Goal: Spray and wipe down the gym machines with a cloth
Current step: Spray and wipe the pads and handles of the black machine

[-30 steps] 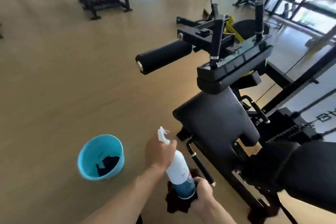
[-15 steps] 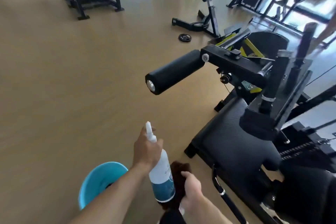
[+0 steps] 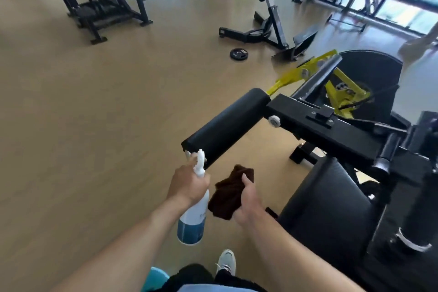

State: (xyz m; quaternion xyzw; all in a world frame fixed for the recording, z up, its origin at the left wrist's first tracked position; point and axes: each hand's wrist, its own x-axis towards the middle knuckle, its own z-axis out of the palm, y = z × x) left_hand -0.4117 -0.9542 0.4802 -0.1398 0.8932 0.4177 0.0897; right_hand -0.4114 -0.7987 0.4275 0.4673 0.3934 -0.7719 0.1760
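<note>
I have only one view, from the camera worn on the person's head. It looks forward and steeply down, so I see both forearms coming in from the bottom edge and one shoe (image 3: 226, 261) almost under the lens. The left hand (image 3: 188, 184) and right hand (image 3: 248, 201) are near, low in the centre. The roller pad (image 3: 225, 127) is just beyond them. The lens is wide, so the floor (image 3: 94, 125) bends at the edges, and far machines (image 3: 99, 0) stand along the top.
</note>
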